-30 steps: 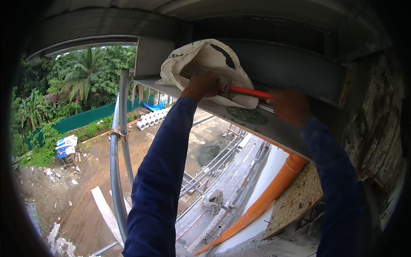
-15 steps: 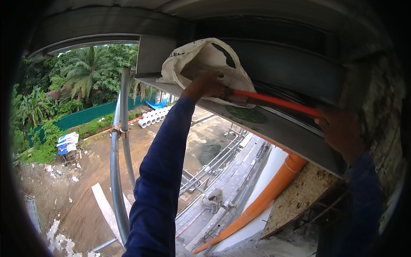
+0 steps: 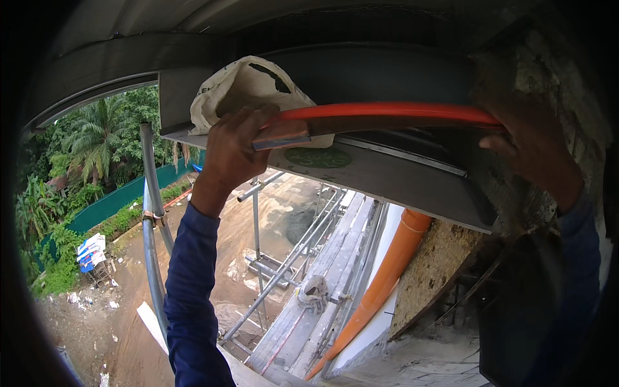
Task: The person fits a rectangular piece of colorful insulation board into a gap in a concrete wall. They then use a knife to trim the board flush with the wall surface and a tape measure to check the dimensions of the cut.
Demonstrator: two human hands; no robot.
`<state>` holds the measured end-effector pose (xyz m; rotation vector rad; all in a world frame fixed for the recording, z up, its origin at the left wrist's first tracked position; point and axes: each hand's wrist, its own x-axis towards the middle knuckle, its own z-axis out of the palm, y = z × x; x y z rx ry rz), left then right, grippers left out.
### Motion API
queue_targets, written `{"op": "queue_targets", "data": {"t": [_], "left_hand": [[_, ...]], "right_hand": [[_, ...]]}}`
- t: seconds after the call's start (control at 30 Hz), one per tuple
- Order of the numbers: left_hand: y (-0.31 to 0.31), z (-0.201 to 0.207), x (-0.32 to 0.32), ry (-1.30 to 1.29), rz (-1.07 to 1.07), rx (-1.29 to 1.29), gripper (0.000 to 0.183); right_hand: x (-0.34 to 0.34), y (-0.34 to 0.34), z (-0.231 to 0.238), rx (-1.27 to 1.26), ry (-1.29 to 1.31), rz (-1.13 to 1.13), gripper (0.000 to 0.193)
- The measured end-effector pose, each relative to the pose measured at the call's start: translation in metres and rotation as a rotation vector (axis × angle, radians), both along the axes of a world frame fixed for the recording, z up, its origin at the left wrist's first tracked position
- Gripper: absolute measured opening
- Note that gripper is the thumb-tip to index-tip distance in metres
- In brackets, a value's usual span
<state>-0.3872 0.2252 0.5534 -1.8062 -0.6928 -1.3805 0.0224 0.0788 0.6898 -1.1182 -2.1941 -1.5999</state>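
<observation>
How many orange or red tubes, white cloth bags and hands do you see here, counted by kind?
Thin red-orange flexible tube held overhead: 1
Thick orange drain pipe on the wall: 1
Crumpled white cloth bag: 1
Hands, left hand and right hand: 2
Total: 5

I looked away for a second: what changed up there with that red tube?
The right hand slid rightward along the red tube, away from the left hand, so a longer stretch now shows between them. The left hand stayed gripping the tube's end beside the white sack on the ledge.
</observation>
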Motion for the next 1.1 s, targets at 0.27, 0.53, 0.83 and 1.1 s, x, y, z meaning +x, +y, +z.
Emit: {"op": "queue_targets", "data": {"t": [0.27, 0.53, 0.83, 1.1], "left_hand": [[-0.103, 0.021, -0.043, 0.125, 0.365, -0.089, 0.033], [-0.165, -0.012, -0.144, 0.046, 0.627, -0.140, 0.019], [-0.204, -0.056, -0.287, -0.305, 0.758, -0.291, 0.008], [-0.219, -0.113, -0.371, -0.407, 0.873, -0.205, 0.014]], "right_hand": [[-0.077, 0.114, -0.048, -0.172, 0.169, 0.520, 0.031], [-0.070, 0.131, -0.043, -0.341, 0.379, 0.486, 0.032], [-0.074, 0.177, -0.017, -0.289, 0.470, 0.321, 0.045], [-0.001, 0.218, -0.022, -0.125, 0.430, 0.134, 0.037]]}}
